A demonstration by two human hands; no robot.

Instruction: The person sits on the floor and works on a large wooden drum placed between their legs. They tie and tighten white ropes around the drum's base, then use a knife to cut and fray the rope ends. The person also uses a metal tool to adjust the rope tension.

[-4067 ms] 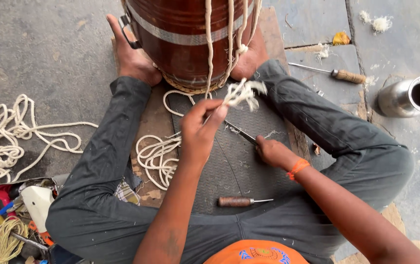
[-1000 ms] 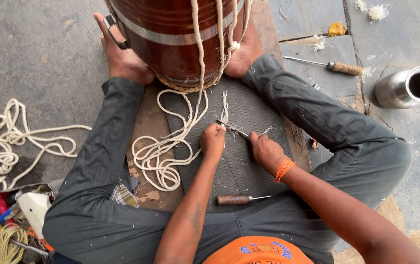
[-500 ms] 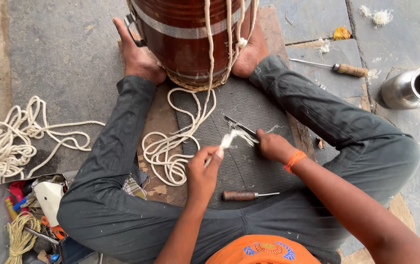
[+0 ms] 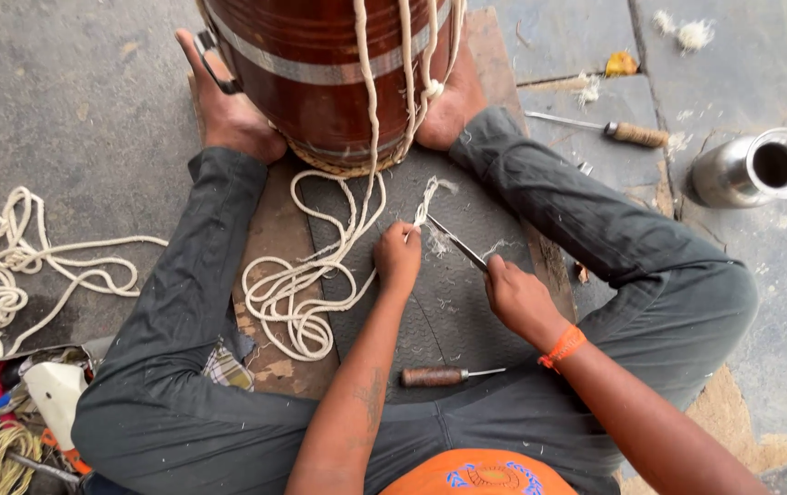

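The person sits on the ground with both legs spread around a dark red drum, bare feet pressed against its base on either side; white rope runs down the drum's side and spills into loose loops on the dark mat between the legs; the left hand is closed around the rope near its end, holding the frayed rope tip pointing up and away from the body; the right hand is clamped on the handle of a thin metal blade, whose point reaches to the frayed tip just beside the left hand; the two hands are near each other but apart, joined only by the blade and rope; small white fibres lie scattered on the mat under them; a tool with a wooden handle lies on the mat close to the body, untouched; another wooden-handled tool lies on the stone floor to the right, near a steel cup lying on its side; a second heap of rope lies on the floor well to the left; an orange band circles the right wrist
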